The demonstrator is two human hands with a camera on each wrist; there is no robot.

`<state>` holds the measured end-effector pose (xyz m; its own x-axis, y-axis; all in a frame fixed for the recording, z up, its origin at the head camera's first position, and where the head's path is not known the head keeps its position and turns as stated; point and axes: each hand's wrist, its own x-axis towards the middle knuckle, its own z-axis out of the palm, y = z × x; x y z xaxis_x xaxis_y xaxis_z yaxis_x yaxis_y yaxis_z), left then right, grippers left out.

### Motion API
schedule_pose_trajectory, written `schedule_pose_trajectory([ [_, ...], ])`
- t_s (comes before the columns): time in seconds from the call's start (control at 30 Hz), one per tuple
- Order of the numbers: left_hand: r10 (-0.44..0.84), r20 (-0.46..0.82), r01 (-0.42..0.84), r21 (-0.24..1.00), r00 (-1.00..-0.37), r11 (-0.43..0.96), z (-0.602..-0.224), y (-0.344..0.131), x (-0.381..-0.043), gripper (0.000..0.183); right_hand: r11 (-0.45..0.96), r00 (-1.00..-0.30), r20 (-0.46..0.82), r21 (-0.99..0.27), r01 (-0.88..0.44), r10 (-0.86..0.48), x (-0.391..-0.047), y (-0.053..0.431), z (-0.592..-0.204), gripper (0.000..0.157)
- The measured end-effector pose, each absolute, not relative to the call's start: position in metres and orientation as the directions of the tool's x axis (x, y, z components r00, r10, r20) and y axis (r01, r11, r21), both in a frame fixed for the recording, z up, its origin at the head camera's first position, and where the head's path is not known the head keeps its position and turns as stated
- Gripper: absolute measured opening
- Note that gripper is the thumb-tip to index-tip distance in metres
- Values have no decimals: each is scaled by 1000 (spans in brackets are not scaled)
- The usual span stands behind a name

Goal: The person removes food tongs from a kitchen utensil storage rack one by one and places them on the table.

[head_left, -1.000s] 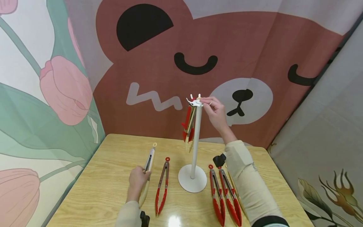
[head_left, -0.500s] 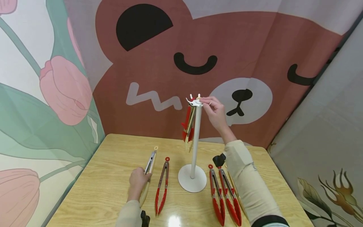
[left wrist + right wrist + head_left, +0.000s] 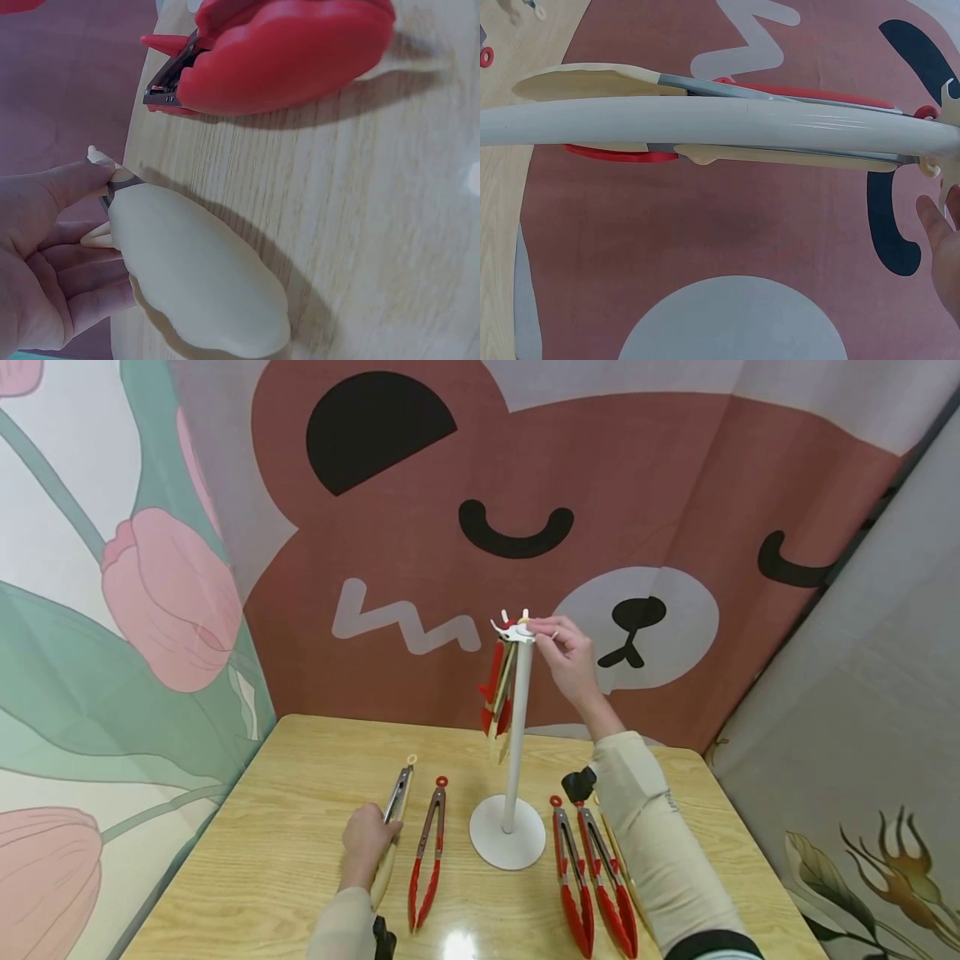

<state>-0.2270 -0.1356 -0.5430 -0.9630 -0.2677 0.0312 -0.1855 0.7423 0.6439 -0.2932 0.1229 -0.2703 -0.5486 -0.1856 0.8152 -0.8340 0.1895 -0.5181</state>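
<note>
On the white stand (image 3: 517, 735), several red and cream tongs (image 3: 496, 670) hang; I judge the hanging partly done. Unhung: one red pair (image 3: 433, 883) left of the base (image 3: 525, 853), two red pairs (image 3: 574, 918) right of it, a cream pair (image 3: 635, 893) partly behind my right arm (image 3: 645, 827), and the held tongs (image 3: 385, 870), cream, which my left hand (image 3: 367, 843) grips near the tabletop (image 3: 255, 827). That arm reaches up, my right hand (image 3: 572, 660) pinching the stand's top.

Cream item (image 3: 632, 883), right: mostly hidden by sleeve (image 3: 671, 843). Hanging tongs (image 3: 604, 82): partly behind pole (image 3: 705, 120). Right hand (image 3: 946, 262): cropped in right wrist view.
</note>
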Motion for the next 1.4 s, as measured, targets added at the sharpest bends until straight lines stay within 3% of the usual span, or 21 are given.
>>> schedule_pose_trajectory([
  [1.4,-258,-16,-219,583,-966,782,-544,-130,-225,36,204,-549,814,-514,-833,-189,-292,122,-269,17],
])
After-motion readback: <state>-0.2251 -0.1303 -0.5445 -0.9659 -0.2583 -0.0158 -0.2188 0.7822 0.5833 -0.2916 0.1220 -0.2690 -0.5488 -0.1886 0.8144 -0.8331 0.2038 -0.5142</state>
